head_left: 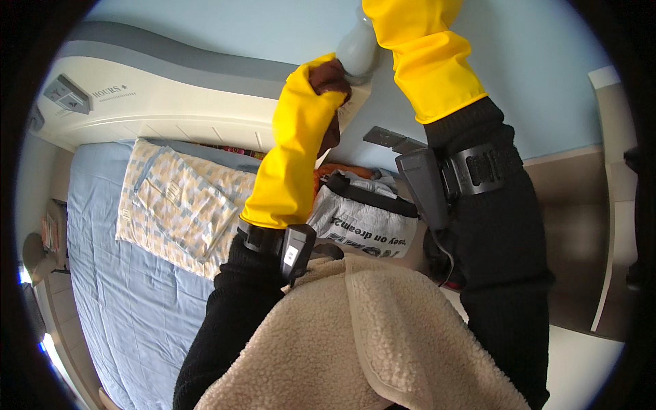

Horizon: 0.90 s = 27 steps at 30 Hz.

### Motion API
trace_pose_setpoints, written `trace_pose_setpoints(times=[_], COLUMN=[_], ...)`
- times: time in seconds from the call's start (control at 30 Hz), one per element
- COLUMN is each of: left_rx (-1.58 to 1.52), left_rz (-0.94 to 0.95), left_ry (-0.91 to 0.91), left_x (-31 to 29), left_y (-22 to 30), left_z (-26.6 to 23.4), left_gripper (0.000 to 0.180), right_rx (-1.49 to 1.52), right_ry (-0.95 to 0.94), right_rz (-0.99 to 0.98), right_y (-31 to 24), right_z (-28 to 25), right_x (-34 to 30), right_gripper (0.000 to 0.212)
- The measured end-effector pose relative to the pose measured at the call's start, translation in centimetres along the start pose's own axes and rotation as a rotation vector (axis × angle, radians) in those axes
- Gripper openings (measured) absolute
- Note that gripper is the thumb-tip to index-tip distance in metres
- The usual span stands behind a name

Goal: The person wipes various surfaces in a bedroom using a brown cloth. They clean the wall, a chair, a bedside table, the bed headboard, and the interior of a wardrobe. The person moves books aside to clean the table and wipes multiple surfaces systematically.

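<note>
A yellow rubber glove covers my left hand (311, 89), which is raised to the end of the headboard. Its fingers are closed around a dark brown cloth (330, 78), and part of the cloth hangs below the hand. Right beside the cloth is a smooth grey, rounded object (358, 49) with a narrow neck, in front of the pale blue wall; its kind is unclear. My right hand (413, 17), in a matching glove, reaches up at the neck of that object. The top edge cuts off its fingers, so their grip is hidden.
The cream headboard (205, 102) with its grey top runs left behind a bed with a blue cover (123, 273). A checked pillow (184, 198) lies on it. Below my hands sits a white bag (365, 215); a wall switch plate (386, 137) is near my right forearm.
</note>
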<state>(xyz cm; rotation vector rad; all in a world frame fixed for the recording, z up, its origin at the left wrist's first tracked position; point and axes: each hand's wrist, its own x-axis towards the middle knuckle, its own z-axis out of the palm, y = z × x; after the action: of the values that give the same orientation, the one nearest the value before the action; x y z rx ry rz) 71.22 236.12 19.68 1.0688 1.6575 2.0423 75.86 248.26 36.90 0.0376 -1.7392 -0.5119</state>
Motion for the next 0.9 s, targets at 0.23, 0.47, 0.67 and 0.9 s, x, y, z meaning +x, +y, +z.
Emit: trace_pose_setpoints(times=[0.23,0.47,0.67,0.9], left_rx=[0.039,0.054,0.171,-0.518], left_rz=[-0.270,-0.330,-0.180,-0.230], left_ry=[0.066,0.043,0.145,0.136], left_x=[-0.1,2.3,1.4,-3.9], left_y=[0.8,1.0,-0.6,1.8], left_z=[-0.3,-1.1,-0.5,-0.5], left_gripper=[0.045,0.046,0.036,0.022], right_rx=[0.008,0.040,-0.066,-0.060], right_ry=[-0.004,-0.012,-0.004,-0.083], right_rz=[0.013,0.049,0.025,0.038], right_y=[-0.3,-0.4,-0.5,0.0], right_z=[-0.4,-0.4,-0.2,-0.4], right_x=[0.2,0.2,0.2,-0.1], right_gripper=[0.043,0.043,0.041,0.037])
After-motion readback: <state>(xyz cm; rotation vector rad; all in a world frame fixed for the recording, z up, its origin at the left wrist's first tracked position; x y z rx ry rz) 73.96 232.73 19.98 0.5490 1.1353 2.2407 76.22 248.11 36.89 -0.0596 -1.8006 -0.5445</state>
